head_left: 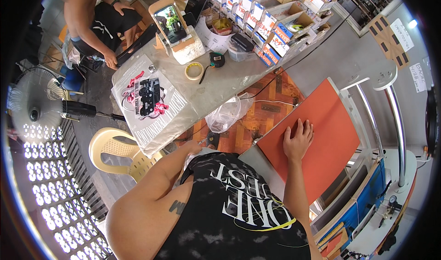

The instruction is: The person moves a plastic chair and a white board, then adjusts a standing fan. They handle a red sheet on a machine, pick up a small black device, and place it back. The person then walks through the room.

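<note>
My right hand (pixel 298 141) lies flat, fingers spread, on an orange-red rectangular pad (pixel 328 136) that looks like a heat press bed. Nothing is in that hand. On the other side, my left hand (pixel 191 148) is down by my waist, next to a bit of white cloth (pixel 202 152). Its fingers are mostly hidden, so whether it grips the cloth I cannot tell. Yellow strands (pixel 271 226) hang over the front of my black printed tank top (pixel 220 209).
Ahead stands a grey table (pixel 202 97) with a printed sheet (pixel 170 106), tape roll (pixel 194 70), tape measure (pixel 217 59) and propped phone (pixel 171 23). Boxes (pixel 275 32) line its back. A chair (pixel 115 143), running fan (pixel 34 113) and seated person (pixel 89 21) are left; chrome bars (pixel 396 131) are right.
</note>
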The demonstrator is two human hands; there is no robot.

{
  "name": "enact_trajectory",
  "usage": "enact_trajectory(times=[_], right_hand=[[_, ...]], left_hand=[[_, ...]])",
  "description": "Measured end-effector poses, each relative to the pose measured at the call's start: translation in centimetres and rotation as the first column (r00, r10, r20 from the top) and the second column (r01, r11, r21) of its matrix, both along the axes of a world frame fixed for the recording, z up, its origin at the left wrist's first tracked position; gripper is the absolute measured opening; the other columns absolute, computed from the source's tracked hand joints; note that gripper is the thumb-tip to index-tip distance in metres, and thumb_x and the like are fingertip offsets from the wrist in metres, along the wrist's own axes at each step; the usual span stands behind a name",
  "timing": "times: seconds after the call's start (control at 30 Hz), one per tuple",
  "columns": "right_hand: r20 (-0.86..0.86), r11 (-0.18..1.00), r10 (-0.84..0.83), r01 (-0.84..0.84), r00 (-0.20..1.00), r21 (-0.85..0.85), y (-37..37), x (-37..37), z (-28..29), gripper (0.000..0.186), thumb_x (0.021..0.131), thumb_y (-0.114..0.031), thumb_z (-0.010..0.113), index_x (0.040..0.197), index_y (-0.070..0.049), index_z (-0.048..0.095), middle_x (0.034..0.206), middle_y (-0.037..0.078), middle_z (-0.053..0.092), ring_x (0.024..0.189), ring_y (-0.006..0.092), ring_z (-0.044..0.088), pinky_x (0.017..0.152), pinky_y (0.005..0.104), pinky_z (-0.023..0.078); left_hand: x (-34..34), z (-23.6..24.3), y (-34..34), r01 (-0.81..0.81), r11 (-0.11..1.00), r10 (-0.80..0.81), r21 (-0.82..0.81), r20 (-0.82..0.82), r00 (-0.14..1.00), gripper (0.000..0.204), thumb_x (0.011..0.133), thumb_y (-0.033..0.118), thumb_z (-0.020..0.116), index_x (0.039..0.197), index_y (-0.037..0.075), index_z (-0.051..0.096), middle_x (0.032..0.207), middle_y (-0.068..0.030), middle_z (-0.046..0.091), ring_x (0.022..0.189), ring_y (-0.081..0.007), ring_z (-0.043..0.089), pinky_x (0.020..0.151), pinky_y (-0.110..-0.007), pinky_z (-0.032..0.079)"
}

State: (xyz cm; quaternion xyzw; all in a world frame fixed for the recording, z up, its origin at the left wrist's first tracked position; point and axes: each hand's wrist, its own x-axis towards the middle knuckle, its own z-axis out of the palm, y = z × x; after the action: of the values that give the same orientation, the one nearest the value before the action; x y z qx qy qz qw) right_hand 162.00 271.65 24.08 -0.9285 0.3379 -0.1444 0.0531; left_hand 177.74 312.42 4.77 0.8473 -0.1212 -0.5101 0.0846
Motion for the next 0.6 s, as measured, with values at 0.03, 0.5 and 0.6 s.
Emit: enact_trajectory(times=[0.03, 0.5, 0.6], right_hand=[[0.001, 1.000, 0.001, -0.001, 1.000, -0.001, -0.01, -0.01, 0.00, 0.055, 0.092, -0.038, 0.058, 0.139, -0.009, 0.054, 0.152, 0.020, 0.041, 0.145, 0.0372, 0.029, 0.120, 0.0514, 0.018], [-0.013, 1.000, -0.007, 0.007, 1.000, 0.010, 0.00, 0.05, 0.10, 0.055, 0.093, -0.039, 0.058, 0.139, -0.009, 0.053, 0.152, 0.019, 0.040, 0.146, 0.0371, 0.028, 0.120, 0.0515, 0.018], [-0.016, 1.000, -0.010, 0.010, 1.000, 0.011, 0.02, 0.07, 0.13, 0.055, 0.093, -0.039, 0.058, 0.139, -0.009, 0.053, 0.152, 0.019, 0.039, 0.146, 0.0369, 0.028, 0.120, 0.0513, 0.018]], left_hand=[[-0.05, 0.12, -0.02, -0.008, 1.000, 0.008, 0.001, 0.000, 1.000, 0.058, 0.078, 0.039, 0.064, 0.102, -0.014, 0.068, 0.103, -0.0340, 0.067, 0.099, -0.0428, 0.068, 0.087, -0.045, 0.052], [-0.11, 0.11, -0.07, 0.011, 1.000, -0.011, -0.011, 0.020, 1.000, 0.058, 0.076, 0.037, 0.065, 0.099, -0.015, 0.068, 0.098, -0.0339, 0.068, 0.092, -0.0416, 0.070, 0.080, -0.045, 0.054], [-0.17, 0.37, -0.15, -0.008, 1.000, 0.008, -0.012, 0.009, 1.000, 0.058, 0.076, 0.037, 0.065, 0.101, -0.016, 0.068, 0.097, -0.0337, 0.068, 0.091, -0.0413, 0.071, 0.078, -0.044, 0.055]])
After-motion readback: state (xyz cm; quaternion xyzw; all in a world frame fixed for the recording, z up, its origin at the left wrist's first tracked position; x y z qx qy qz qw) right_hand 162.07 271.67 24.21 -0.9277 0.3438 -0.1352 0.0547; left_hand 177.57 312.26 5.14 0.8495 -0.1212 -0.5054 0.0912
